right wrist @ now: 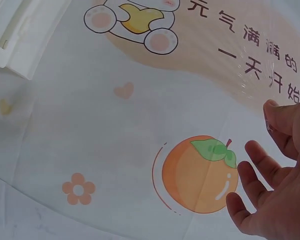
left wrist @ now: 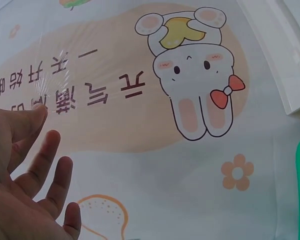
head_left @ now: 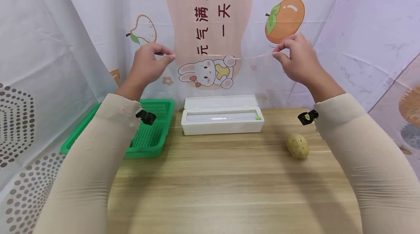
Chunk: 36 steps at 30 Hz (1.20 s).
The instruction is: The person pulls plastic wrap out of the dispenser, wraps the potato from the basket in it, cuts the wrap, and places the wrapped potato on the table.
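A clear sheet of plastic wrap [head_left: 257, 56] stretches between my two raised hands, its edge catching the light. My left hand [head_left: 151, 61] pinches one end between thumb and index finger; in the left wrist view the other fingers are spread, and creases in the wrap [left wrist: 57, 75] fan out near the fingertips. At the other end, my right hand [head_left: 296, 59] pinches the wrap in the same way, with wrinkles [right wrist: 246, 80] showing by the thumb in the right wrist view. Below stands a white wrap dispenser box [head_left: 223, 128], lid raised, with a roll inside.
A potato [head_left: 298, 145] lies on the wooden table [head_left: 226, 183] at the right. Behind my left forearm sits a green plastic basket [head_left: 157, 151]. The dispenser has a small green piece [head_left: 258, 118] at its right end. A printed cloth [head_left: 210, 19] hangs behind the table.
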### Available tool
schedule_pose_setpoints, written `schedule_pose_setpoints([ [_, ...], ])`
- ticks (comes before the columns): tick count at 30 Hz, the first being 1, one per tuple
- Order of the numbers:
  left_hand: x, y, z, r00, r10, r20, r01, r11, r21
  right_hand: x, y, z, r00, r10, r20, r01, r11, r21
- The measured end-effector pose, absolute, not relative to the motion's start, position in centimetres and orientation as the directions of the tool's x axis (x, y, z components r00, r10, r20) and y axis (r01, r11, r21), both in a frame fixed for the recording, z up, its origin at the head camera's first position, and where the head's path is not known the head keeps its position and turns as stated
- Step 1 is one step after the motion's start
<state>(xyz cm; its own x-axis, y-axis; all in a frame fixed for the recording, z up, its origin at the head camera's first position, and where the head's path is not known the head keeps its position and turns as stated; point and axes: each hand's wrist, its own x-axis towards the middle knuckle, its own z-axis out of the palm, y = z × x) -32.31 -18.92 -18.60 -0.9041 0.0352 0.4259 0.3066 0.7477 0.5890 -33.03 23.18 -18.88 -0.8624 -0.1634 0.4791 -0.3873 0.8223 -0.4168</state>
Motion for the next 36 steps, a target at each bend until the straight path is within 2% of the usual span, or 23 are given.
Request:
schedule_pose_setpoints([
  [18,-30.5,-19.6,-17.1,-0.889,0.029,0.457,0.33,0.731,0.597,-29.4,23.1,-17.5,-0.835,-0.151,0.528,-0.429,0.78,-0.455],
  [30,-26.6,-20.6,-18.2,-0.823,0.097,0.559,0.46,0.69,0.558,-25.5,23.7,-19.0,-0.722,-0.224,0.654,-0.568,0.732,-0.376],
  [36,-24.9,-20.6,-18.8,-0.777,0.129,0.616,0.533,0.656,0.535,-23.4,24.1,-19.7,-0.698,-0.25,0.672,-0.593,0.727,-0.346],
])
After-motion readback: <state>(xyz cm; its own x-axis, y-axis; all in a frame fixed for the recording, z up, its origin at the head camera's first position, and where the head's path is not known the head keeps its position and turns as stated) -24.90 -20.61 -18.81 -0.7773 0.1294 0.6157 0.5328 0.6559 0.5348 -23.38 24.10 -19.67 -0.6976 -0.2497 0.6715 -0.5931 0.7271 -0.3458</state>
